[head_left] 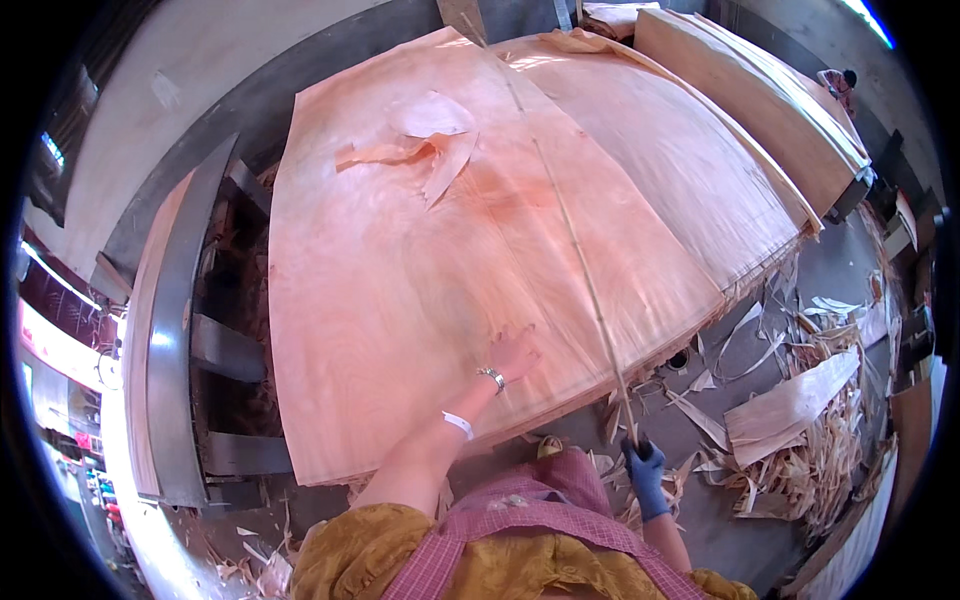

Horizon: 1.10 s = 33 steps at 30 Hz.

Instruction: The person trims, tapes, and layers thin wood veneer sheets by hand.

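Observation:
A wide, pinkish wood veneer sheet (350,330) tops a stack in front of me. My left hand (513,353) lies on it near its front edge, bare, fingers spread, with a metal watch and a white band on the arm. My right hand (645,468), in a blue-grey glove, is closed around the near end of a long thin stick (575,240). The stick stretches away across the veneer to the far side. Torn veneer scraps (437,140) lie on the sheet's far part.
Another veneer stack (640,130) adjoins on the right, with a tall pile (740,85) behind it. Veneer scraps (800,430) litter the floor at right. A metal frame (175,330) stands at left. A person (838,88) is at the far right.

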Each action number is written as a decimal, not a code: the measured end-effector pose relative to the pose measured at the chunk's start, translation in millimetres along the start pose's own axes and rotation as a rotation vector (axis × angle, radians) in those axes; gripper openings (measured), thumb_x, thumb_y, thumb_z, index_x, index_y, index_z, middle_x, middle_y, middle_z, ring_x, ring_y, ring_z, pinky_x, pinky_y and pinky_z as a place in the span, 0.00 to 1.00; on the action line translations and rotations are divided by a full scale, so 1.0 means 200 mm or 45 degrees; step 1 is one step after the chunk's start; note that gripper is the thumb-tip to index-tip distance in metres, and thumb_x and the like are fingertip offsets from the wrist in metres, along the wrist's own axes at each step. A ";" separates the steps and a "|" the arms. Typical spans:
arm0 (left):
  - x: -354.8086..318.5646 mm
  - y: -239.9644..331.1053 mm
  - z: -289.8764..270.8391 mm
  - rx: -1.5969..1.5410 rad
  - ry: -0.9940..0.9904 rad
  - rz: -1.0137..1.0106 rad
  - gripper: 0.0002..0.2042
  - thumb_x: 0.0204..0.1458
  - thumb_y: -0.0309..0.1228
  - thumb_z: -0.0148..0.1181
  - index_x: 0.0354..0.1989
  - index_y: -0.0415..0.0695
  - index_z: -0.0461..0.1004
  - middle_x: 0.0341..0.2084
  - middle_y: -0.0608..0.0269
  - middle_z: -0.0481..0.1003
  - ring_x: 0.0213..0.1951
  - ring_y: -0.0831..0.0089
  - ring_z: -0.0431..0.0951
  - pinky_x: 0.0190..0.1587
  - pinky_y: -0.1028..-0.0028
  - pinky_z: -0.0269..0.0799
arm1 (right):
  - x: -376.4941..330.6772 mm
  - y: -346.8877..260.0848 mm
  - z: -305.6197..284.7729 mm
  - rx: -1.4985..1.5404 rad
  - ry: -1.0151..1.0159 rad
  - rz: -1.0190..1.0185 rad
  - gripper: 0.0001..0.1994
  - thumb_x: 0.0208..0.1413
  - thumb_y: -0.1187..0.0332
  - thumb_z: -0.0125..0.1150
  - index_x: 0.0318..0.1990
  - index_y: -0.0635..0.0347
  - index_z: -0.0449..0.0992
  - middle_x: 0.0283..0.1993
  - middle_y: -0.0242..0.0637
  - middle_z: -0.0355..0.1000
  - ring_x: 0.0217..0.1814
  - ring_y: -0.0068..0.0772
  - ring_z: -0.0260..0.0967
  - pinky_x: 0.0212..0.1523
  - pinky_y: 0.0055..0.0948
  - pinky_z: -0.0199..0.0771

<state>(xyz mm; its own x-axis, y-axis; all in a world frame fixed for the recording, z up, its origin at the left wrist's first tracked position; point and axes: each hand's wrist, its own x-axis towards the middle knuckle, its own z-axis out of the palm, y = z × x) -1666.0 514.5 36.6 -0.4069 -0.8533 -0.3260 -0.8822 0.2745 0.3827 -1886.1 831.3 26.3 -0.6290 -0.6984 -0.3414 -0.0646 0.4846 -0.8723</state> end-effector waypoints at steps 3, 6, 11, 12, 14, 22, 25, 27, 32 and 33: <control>0.08 -0.08 -0.21 -0.002 -0.027 -0.059 0.35 0.53 0.48 0.56 0.70 0.59 0.55 0.68 0.35 0.49 0.70 0.41 0.47 0.68 0.46 0.47 | 0.24 -0.16 0.23 0.071 -0.102 -0.014 0.14 0.56 0.64 0.67 0.24 0.61 0.74 0.17 0.24 0.65 0.17 0.15 0.58 0.19 0.22 0.54; 0.42 -0.31 -0.28 0.066 0.142 -0.111 0.35 0.53 0.48 0.56 0.70 0.62 0.54 0.70 0.36 0.46 0.71 0.42 0.44 0.69 0.45 0.43 | 0.68 -0.26 0.42 -0.078 -0.060 -0.314 0.14 0.58 0.63 0.64 0.24 0.60 0.74 0.16 0.25 0.66 0.17 0.14 0.59 0.18 0.22 0.55; 1.00 -0.57 -0.66 0.207 0.405 -0.273 0.30 0.54 0.47 0.55 0.67 0.62 0.60 0.71 0.41 0.42 0.72 0.44 0.41 0.69 0.44 0.41 | 1.21 -0.43 0.56 -0.298 -0.136 -0.112 0.19 0.57 0.57 0.64 0.27 0.67 0.73 0.19 0.37 0.68 0.20 0.28 0.63 0.25 0.33 0.64; 1.12 -0.64 -0.73 0.343 0.389 -0.342 0.29 0.54 0.46 0.54 0.66 0.62 0.62 0.72 0.43 0.42 0.72 0.46 0.41 0.69 0.43 0.40 | 1.26 -0.37 0.58 -0.399 -0.069 -0.239 0.18 0.57 0.58 0.64 0.27 0.67 0.73 0.19 0.39 0.68 0.20 0.32 0.63 0.25 0.34 0.63; 1.31 -0.76 -0.85 0.512 0.341 -0.428 0.27 0.55 0.45 0.53 0.66 0.62 0.62 0.73 0.47 0.41 0.73 0.48 0.40 0.69 0.43 0.39 | 1.33 -0.23 0.60 -0.601 0.071 -0.505 0.17 0.57 0.60 0.64 0.26 0.66 0.71 0.19 0.45 0.68 0.19 0.39 0.62 0.25 0.37 0.62; 1.79 -0.99 -1.04 0.465 0.241 -0.527 0.34 0.54 0.40 0.50 0.71 0.46 0.51 0.73 0.56 0.43 0.74 0.58 0.39 0.71 0.44 0.34 | 1.41 -0.33 0.58 -0.492 -0.195 -0.261 0.17 0.56 0.63 0.63 0.23 0.64 0.66 0.18 0.51 0.61 0.18 0.47 0.58 0.24 0.40 0.59; 1.84 -0.94 -1.20 0.602 0.413 -0.637 0.34 0.54 0.36 0.49 0.71 0.40 0.50 0.73 0.60 0.45 0.74 0.61 0.40 0.71 0.45 0.34 | 1.42 -0.33 0.57 -0.523 -0.187 -0.237 0.16 0.56 0.63 0.63 0.24 0.64 0.68 0.19 0.52 0.63 0.19 0.48 0.60 0.25 0.41 0.61; 1.85 -0.93 -1.37 0.679 0.574 -0.676 0.34 0.54 0.34 0.48 0.71 0.40 0.50 0.73 0.61 0.45 0.74 0.60 0.41 0.71 0.47 0.34 | 1.43 -0.34 0.56 -0.508 -0.177 -0.197 0.16 0.57 0.62 0.63 0.25 0.65 0.68 0.20 0.52 0.64 0.19 0.48 0.61 0.25 0.41 0.62; 1.58 -1.10 -1.66 0.722 0.881 -0.755 0.34 0.53 0.32 0.50 0.71 0.39 0.50 0.72 0.59 0.46 0.73 0.59 0.43 0.71 0.50 0.38 | 1.44 -0.29 0.58 -0.536 -0.161 -0.302 0.16 0.57 0.61 0.63 0.27 0.65 0.70 0.22 0.52 0.67 0.22 0.49 0.64 0.28 0.40 0.65; 1.50 -1.13 -1.69 0.662 0.944 -0.783 0.34 0.54 0.31 0.49 0.70 0.39 0.50 0.72 0.58 0.46 0.74 0.59 0.42 0.72 0.51 0.37 | 1.43 -0.27 0.59 -0.533 -0.148 -0.331 0.16 0.57 0.61 0.63 0.28 0.66 0.71 0.22 0.52 0.68 0.22 0.49 0.65 0.28 0.39 0.66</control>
<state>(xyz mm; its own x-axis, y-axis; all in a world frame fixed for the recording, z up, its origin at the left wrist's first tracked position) -1509.0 45.8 145.1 0.2275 -0.9156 0.3316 -0.9489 -0.2849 -0.1355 -1971.6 543.4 -65.3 -0.4619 -0.8665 -0.1892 -0.5277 0.4400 -0.7266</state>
